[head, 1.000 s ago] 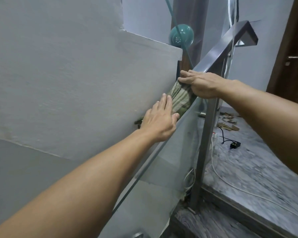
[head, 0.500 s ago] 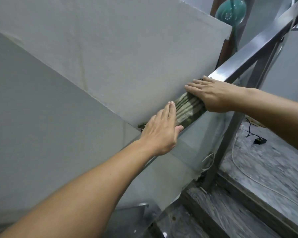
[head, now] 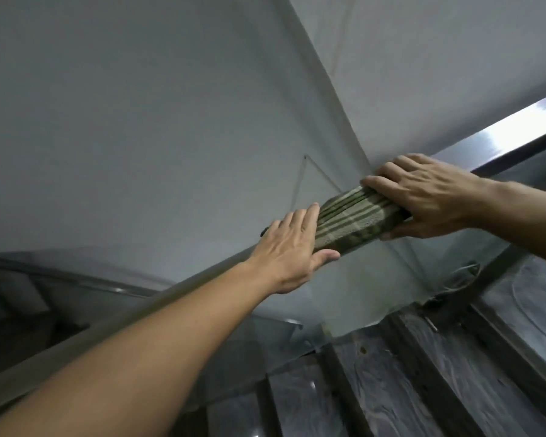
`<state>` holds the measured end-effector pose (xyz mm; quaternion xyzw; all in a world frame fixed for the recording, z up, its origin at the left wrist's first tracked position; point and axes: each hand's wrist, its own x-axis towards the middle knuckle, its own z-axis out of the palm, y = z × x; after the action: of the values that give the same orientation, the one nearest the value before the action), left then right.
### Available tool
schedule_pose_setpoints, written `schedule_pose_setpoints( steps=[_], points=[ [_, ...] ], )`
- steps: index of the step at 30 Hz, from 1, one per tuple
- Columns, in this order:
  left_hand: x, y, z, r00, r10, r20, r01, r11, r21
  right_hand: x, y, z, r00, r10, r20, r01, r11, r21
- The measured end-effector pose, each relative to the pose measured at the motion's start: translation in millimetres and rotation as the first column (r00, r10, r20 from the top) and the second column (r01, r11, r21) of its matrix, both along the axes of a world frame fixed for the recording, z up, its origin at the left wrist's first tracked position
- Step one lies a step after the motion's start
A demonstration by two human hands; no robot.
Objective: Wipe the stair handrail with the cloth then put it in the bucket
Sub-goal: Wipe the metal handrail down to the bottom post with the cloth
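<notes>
My right hand is clamped over the upper end of the cloth, thumb under, fingers on top. My left hand lies flat and unclenched against the cloth's lower end. The cloth is wrapped over the handrail, mid-run above the stairs. Risk I see: loose lower end bunches or slips off the rail's far edge. No bucket in view.

Indoor stairwell of a building: sloping steel handrail over a glass balustrade panel, dark marbled stair treads below, plain plastered wall alongside.
</notes>
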<state>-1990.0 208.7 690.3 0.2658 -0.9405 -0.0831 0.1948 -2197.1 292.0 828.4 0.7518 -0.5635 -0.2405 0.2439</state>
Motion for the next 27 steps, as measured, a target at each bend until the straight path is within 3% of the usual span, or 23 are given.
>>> schedule_pose_setpoints(
  steps=[7, 16, 27],
  points=[
    [125, -16, -77, 0.995, 0.091, 0.026, -0.093, 0.994, 0.062, 117, -27, -82, 0.994, 0.054, 0.090, -0.055, 0.998, 0.005],
    [282, -37, -178, 0.979, 0.195, 0.065, -0.203, 0.967, 0.153, 272, -64, -191, 0.994, 0.095, 0.059, -0.096, 0.995, 0.012],
    [461, -69, -284, 0.919, 0.335, 0.207, -0.389, 0.852, 0.349, 475, -108, -317, 0.996, 0.076, 0.055, -0.082, 0.989, 0.119]
  ],
)
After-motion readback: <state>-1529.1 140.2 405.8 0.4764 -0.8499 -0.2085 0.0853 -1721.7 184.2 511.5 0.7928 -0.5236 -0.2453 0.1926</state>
